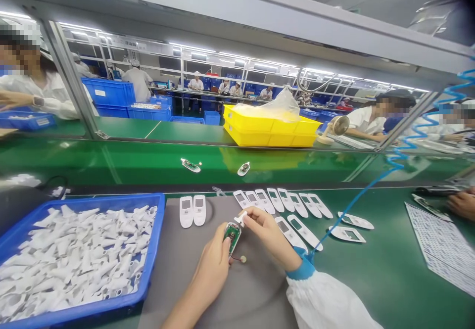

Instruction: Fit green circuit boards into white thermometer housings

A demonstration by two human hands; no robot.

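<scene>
My left hand (212,264) is closed around a white device housing with a green circuit board (233,235). From its lower end a thin wire leads to a small round disc (243,259). At the upper end my right hand (265,227) pinches a small white plastic piece (241,217), which touches or nearly touches the housing. Several white shell halves with display windows (275,200) lie in a row beyond my right hand. Two more white shells (193,211) rest side by side beyond my left hand, on the grey mat (178,269).
A blue tray (158,240) heaped with white nozzle-shaped parts is at left. Two board assemblies (243,169) lie on the green strip ahead, below a yellow bin (274,133). A blue coiled cord (356,200) crosses at right, near a printed sheet (441,250). Co-workers sit on both sides.
</scene>
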